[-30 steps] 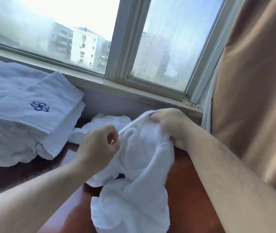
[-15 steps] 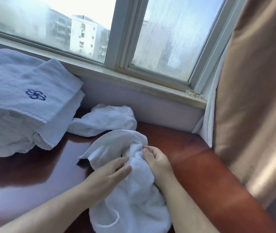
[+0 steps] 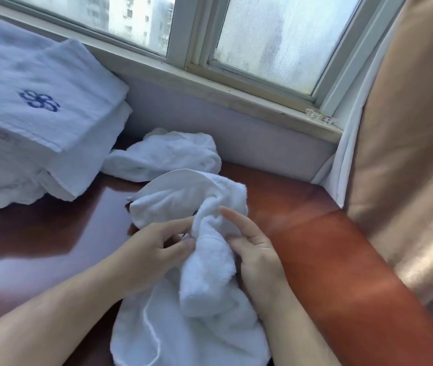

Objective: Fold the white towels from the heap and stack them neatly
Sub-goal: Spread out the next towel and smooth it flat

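Head view, 2 hands in frame, both on 1 crumpled white towel [image 3: 205, 286] lying on the red-brown counter [image 3: 315, 233] directly in front of the person, its near end running off the bottom edge. L hand [image 3: 144, 249]: grip pinched a twisted ridge of the cloth betw. thumb and forefinger, remaining fingers loosely bent. R hand [image 3: 252, 249]: grip closed on the same ridge from the other side, thumb against the cloth, forefinger laid straight along it. Hands close together, only the ridge between them. 2nd towel [image 3: 168, 154], also unfolded, 1 only, lay bunched just behind the first, against the wall under the sill [image 3: 236, 93]; whether the two touched, can't tell. 1 stack [image 3: 38, 122] of folded white towels at far L on the counter, no. of layers unclear, top one w/ 1 blue flower emblem [image 3: 40, 101]. Window [image 3: 276, 43] showed 2 panes, hazy. 1 tan curtain [image 3: 408, 154] hung at R.
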The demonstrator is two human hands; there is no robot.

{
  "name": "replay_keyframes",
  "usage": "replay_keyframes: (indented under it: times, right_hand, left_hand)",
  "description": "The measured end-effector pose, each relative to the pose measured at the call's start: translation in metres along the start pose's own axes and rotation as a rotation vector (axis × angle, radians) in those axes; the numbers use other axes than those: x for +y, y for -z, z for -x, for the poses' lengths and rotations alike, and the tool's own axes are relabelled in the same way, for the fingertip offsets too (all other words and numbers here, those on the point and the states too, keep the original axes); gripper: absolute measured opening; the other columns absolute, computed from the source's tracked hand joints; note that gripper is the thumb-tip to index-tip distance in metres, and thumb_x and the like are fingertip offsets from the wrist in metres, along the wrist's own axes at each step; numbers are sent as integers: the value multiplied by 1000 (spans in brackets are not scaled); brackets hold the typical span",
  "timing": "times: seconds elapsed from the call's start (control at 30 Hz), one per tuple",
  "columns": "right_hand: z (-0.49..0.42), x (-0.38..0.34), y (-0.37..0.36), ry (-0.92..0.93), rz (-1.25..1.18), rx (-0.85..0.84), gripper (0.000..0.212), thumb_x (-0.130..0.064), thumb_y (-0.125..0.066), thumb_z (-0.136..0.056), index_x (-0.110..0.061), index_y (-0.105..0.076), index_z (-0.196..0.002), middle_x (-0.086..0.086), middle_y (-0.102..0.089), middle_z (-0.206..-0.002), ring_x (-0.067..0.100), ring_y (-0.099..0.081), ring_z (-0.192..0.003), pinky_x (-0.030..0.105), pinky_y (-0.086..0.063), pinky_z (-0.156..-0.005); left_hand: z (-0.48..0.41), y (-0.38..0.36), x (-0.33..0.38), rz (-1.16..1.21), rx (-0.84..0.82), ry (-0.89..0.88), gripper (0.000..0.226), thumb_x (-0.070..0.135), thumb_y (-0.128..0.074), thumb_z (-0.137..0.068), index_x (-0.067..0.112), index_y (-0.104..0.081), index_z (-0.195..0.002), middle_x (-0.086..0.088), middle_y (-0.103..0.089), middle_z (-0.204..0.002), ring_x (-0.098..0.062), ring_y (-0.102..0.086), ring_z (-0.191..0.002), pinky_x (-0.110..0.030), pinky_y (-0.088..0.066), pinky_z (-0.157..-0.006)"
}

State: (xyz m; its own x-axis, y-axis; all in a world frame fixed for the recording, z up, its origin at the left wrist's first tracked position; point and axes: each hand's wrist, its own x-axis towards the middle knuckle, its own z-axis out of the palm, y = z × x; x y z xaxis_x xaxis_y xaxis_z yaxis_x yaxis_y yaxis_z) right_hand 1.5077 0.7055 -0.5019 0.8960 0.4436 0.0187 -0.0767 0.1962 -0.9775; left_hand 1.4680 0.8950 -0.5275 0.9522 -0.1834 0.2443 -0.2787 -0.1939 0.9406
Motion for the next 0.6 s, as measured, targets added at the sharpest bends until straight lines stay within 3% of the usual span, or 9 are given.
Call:
replay_keyframes:
  times: [0.1,0.17,0.23,0.27,0.33,0.4,0.47,0.53,0.6]
  right_hand:
    - [-3,-2,1,16,134,4,39,-2,-49,-81,-18,-80,-98,18,-76,-99,30,-72,-93,38,-60,-82]
    - [-6,-7,1,23,128,-25,39,-8,-50,-81,-19,-79,-103,16,-75,-106,31,-70,-101,44,-56,-93]
    - [-8,-15,2,31,-42,-119,46,-6,-48,-81,-18,-74,-117,21,-71,-118,38,-66,-114,53,-50,-102]
    - [-9,-21,1,31,-162,-176,54,-2,-46,-78,-17,-69,-124,24,-68,-123,41,-64,-116,54,-51,-101]
    - [-12,-32,1,39,-246,-226,72,8,-41,-70,-14,-58,-136,24,-65,-127,41,-63,-118,50,-52,-99]
    - [-16,-45,-2,79,-131,-223,88,12,-37,-64,-17,-42,-147,16,-65,-132,35,-62,-122,43,-52,-101]
    - [-23,-63,-7,130,-43,-233,91,17,-37,-65,-22,-36,-147,9,-67,-130,28,-64,-121,36,-55,-94]
    - [-29,-85,-13,254,203,-104,74,14,-48,-78,-27,-43,-140,0,-71,-124,17,-66,-117,35,-56,-94]
    - [-37,-110,-11,475,691,186,43,-16,-69,-89,-34,-56,-125,-13,-73,-110,0,-68,-102,31,-56,-90]
  left_hand:
    - [0,3,-3,-58,47,9,39,47,-57,-90,54,-58,-129,-21,-61,-79,-27,-50,-65,-44,-47,-66]
    - [2,4,-2,-35,98,27,38,52,-60,-86,55,-61,-124,-25,-53,-68,-31,-40,-57,-45,-37,-55]
    - [4,4,5,14,230,36,35,58,-59,-80,50,-68,-113,-18,-62,-72,-37,-49,-60,-47,-43,-57]
    - [4,5,10,52,302,34,36,62,-57,-77,45,-70,-106,-13,-69,-82,-37,-59,-70,-49,-50,-65]
    - [6,10,22,121,309,4,43,68,-54,-76,37,-72,-99,-1,-73,-96,-21,-68,-87,-44,-52,-78]
    - [8,12,39,77,133,-10,41,67,-61,-78,34,-70,-102,9,-72,-98,-11,-67,-91,-38,-53,-79]
    - [8,11,51,-163,46,-16,27,53,-70,-80,34,-67,-98,13,-72,-91,-4,-68,-84,-33,-57,-71]
    - [1,14,60,-357,153,-9,10,37,-71,-86,34,-61,-87,15,-68,-81,-2,-64,-73,-31,-54,-66]
    - [-8,28,71,-349,294,-12,7,32,-67,-92,37,-62,-90,19,-68,-87,0,-63,-79,-30,-54,-73]
